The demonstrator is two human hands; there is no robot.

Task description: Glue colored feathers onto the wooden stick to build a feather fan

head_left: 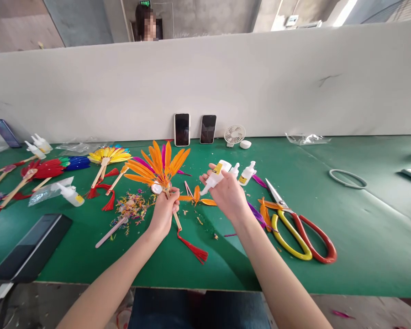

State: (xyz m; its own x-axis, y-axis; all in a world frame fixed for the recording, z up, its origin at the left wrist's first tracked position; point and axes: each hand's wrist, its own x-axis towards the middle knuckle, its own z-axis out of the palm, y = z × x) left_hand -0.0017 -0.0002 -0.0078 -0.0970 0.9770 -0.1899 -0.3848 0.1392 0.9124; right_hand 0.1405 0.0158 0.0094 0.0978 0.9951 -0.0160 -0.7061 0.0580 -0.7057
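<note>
My left hand [165, 209] grips the wooden handle of an orange feather fan [159, 167], its feathers spread upward and a red tassel [196, 251] hanging from the handle's lower end. In my right hand [228, 192] lies a white glue bottle [216, 176] with a yellow label, its nozzle tilted down to the left. Loose orange feathers [196, 195] lie on the table between my hands. Just beyond my right hand another glue bottle [247, 173] stands upright, with a further white nozzle beside it.
Large scissors [296, 228] with yellow and red handles lie at right near loose feathers. Finished-looking fans [109, 157] and a glue bottle [71, 194] are at left, with a black device [30, 246] in front. Two phones [182, 130] and a small fan [234, 135] line the white partition [205, 82].
</note>
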